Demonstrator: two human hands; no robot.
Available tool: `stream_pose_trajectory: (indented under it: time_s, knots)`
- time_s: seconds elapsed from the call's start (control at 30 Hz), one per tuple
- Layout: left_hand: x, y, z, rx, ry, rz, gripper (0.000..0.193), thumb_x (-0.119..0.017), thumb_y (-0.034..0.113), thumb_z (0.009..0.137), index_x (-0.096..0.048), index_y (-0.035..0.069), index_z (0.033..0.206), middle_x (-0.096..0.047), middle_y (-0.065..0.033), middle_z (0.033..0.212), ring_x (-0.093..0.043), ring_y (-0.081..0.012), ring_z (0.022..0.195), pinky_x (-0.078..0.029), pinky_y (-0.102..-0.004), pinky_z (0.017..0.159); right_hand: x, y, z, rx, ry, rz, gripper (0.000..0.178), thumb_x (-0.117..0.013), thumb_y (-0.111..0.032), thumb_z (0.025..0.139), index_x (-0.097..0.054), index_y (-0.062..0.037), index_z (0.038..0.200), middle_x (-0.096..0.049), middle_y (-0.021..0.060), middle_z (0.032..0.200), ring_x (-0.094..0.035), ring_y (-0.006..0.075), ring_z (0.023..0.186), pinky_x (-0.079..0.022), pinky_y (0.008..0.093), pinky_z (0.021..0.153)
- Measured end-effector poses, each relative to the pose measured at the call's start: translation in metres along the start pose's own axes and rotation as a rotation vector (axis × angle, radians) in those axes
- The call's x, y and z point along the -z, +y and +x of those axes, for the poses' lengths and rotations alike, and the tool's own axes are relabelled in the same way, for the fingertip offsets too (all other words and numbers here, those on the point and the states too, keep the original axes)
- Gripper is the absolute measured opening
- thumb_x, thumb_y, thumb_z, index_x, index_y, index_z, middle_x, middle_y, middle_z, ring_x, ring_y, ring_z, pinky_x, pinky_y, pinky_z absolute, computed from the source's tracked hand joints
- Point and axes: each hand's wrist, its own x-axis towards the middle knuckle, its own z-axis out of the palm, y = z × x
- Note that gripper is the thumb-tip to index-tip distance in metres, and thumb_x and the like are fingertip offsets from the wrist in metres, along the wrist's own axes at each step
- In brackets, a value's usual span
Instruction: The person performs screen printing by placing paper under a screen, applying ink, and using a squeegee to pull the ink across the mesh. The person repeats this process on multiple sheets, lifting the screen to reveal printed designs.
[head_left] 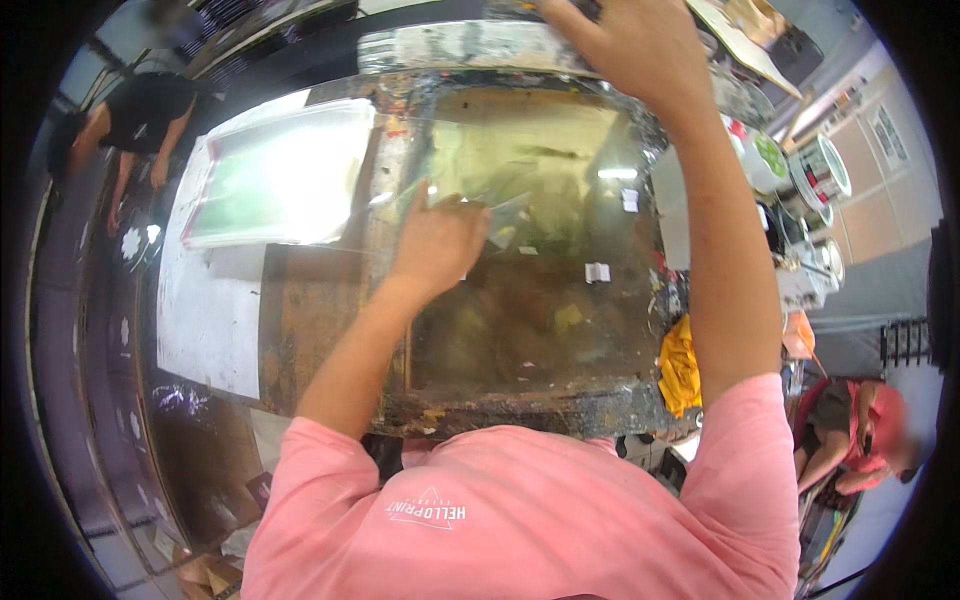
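My left hand (pixel 440 240) is over the left part of the glass-topped table (pixel 540 340), fingers bent and somewhat blurred. It appears closed on the edge of a clear plastic sheet (pixel 400 205), which stretches left from it. Leftward lies a stack of glossy transparent sheets (pixel 280 180), bright with glare and greenish, on white paper (pixel 205 330). My right hand (pixel 650 50) reaches past the table's far edge, thumb stretched away from the palm. Its other fingertips are cut off by the top of the picture, and I see nothing held in it.
Small white paper pieces (pixel 597 272) lie on the glass. A yellow cloth (pixel 680 368) rests at the right edge, with white tubs (pixel 820 165) beyond. One person (pixel 150 110) bends over at far left; another in pink (pixel 875 425) sits at right.
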Motion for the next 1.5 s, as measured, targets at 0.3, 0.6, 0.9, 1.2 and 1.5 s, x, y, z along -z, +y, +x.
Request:
stream_pose_trajectory:
  time_s: [0.3,0.6,0.9,1.2,1.5]
  knots:
    - [-0.110,0.087,0.038,-0.102,0.020,-0.010,0.130,-0.044,0.100,0.078,-0.041,0.001,0.162,-0.030,-0.0246,0.171,-0.022,-0.0467,0.160,0.004,-0.0758,0.123,-0.005,0.008,-0.006,0.073,0.052,0.088,0.055,-0.056,-0.048,0.094,-0.074,-0.0004,0.074,-0.071,0.0222,0.072,-0.071,0.0395,0.074,-0.050,0.0521,0.084]
    - [-0.112,0.106,0.026,-0.039,0.071,-0.036,0.125,-0.054,0.098,0.074,-0.049,0.005,0.158,-0.034,-0.0219,0.169,-0.028,-0.0440,0.157,0.004,-0.0797,0.120,-0.013,0.014,0.005,0.089,0.063,0.038,0.056,-0.053,-0.044,0.094,-0.072,0.0025,0.070,-0.070,0.0247,0.070,-0.070,0.0401,0.070,-0.051,0.0525,0.083]
    - [-0.114,0.103,0.024,-0.114,0.203,-0.139,0.111,-0.062,0.092,0.074,-0.065,0.006,0.143,-0.051,-0.0235,0.155,-0.040,-0.0457,0.148,-0.004,-0.0794,0.121,-0.001,0.012,0.011,0.050,-0.009,0.065,0.055,-0.052,-0.045,0.093,-0.074,0.0019,0.074,-0.072,0.0244,0.075,-0.070,0.0392,0.077,-0.050,0.0495,0.088]
    - [-0.121,0.104,0.027,-0.203,0.286,-0.189,0.106,-0.060,0.090,0.076,-0.070,0.003,0.135,-0.058,-0.0231,0.149,-0.048,-0.0451,0.144,-0.006,-0.0771,0.123,0.014,0.002,0.009,-0.080,-0.103,-0.022,0.056,-0.055,-0.050,0.093,-0.072,0.0002,0.075,-0.071,0.0236,0.077,-0.070,0.0408,0.079,-0.050,0.0508,0.084]
    - [-0.073,0.070,0.020,0.110,0.465,-0.692,0.078,-0.088,0.058,0.078,-0.071,0.003,0.131,-0.071,-0.0141,0.125,-0.067,-0.0289,0.114,-0.047,-0.0504,0.108,-0.003,-0.002,-0.004,-0.059,0.050,0.132,0.057,-0.060,-0.050,0.093,-0.071,0.0029,0.111,-0.072,0.0243,0.081,-0.071,0.0421,0.078,-0.054,0.0522,0.075]
